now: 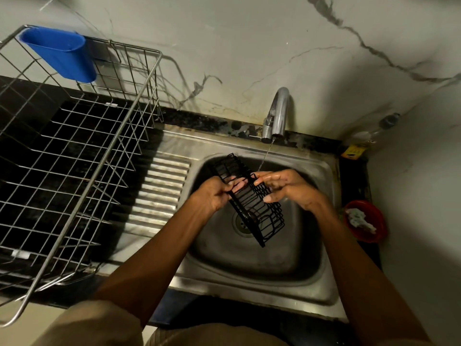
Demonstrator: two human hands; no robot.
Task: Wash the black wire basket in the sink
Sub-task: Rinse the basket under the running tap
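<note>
Head camera, looking down: the fingers of the left hand (216, 193) are curled tight around one long edge of a black rectangular wire basket (249, 199), fingertips showing through the bars; the right hand (287, 187), wet and glossy, lies flat against the opposite side of the basket, fingers extended and close together, thumb low against the wire, pressing rather than gripping; the basket hangs tilted above the bowl of a stainless steel sink (324, 290), one short end raised toward the tap, the other dipping over the round drain (240, 222); a thin stream of water (265, 157) falls from a curved chrome tap (278, 113) at the back rim and lands just beside the right hand's fingertips; both bare forearms reach in from the bottom of the frame; left of the bowl runs the ribbed steel draining board (162, 191); further left stands a large silver wire dish rack (74, 156) with a blue plastic cup (59, 52) hooked on its far rim; right of the sink, on the dark counter, sits a red round bowl (379, 223) holding a pale crumpled cloth (360, 219); a marbled white wall (249, 46) rises behind.
</note>
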